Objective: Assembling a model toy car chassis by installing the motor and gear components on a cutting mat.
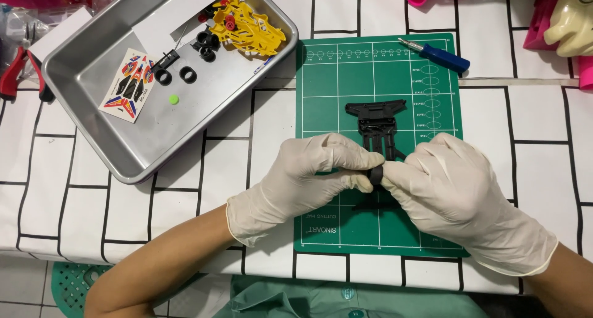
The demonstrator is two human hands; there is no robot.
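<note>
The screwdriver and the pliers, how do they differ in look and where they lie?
The screwdriver has a blue handle; the pliers have red and black grips. The screwdriver lies at the green mat's top right corner; the pliers lie left of the metal tray, partly cut off. Neither is touched by a hand.

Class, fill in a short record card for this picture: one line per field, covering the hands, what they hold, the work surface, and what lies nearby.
Left hand: gloved left hand pinching a small black ring
Right hand: gloved right hand gripping the same ring
Under the hands: black plastic frame lying on a green cutting mat
Tool: blue screwdriver at the mat's top right corner
Tray: metal tray at upper left, holding a sticker sheet, black rings and yellow plastic parts
Left edge: red-handled pliers
</note>
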